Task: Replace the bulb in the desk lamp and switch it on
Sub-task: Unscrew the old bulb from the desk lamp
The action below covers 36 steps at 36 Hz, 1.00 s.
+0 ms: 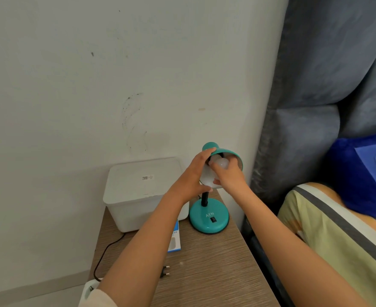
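White bulb (pixel 222 164) sits inside the teal shade (pixel 231 155) of your desk lamp (pixel 209 216), your right hand (pixel 229 177) clamped around it. Your left hand (pixel 192 177) grips the shade's outer edge. Its base stands on the wooden table (pixel 204 267), beside a white box (pixel 142 193), with the plug (pixel 166 271) lying loose nearer you

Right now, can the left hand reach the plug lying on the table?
Probably yes. The plug lies loose on the table just beside the left forearm, with nothing over it. But the left hand is busy steadying the lamp shade, so it must let go first.
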Motion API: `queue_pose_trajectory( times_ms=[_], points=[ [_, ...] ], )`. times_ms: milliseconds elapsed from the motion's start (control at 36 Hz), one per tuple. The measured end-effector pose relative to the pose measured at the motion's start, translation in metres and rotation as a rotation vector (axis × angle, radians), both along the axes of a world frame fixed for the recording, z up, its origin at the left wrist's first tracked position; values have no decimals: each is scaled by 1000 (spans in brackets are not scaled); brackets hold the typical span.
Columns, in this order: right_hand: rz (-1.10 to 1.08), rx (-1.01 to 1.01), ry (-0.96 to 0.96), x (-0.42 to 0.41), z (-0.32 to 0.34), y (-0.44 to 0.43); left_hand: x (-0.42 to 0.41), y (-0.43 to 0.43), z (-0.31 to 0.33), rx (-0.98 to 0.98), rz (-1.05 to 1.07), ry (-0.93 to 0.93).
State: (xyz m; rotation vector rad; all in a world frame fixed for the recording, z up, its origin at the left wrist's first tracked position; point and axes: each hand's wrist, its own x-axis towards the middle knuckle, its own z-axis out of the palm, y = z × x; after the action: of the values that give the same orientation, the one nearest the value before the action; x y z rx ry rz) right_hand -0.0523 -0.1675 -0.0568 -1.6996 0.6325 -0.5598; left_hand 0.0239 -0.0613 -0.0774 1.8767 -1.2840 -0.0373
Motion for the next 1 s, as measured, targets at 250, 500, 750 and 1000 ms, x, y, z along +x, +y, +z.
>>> queue_pose_trajectory(
  times_ms=[250, 500, 750, 1000],
  points=[
    [5, -158, 31, 1, 3, 3, 2, 0, -2, -3, -2, -10],
    [-63, -508, -2, -15, -9, 7, 3, -3, 0, 4, 7, -15],
    [-88, -228, -162, -61, -23, 25, 0, 3, 3, 30, 56, -65],
    [-29, -196, -82, -102, -119, 59, -23, 65, -63, 32, 385, 156]
  ],
)
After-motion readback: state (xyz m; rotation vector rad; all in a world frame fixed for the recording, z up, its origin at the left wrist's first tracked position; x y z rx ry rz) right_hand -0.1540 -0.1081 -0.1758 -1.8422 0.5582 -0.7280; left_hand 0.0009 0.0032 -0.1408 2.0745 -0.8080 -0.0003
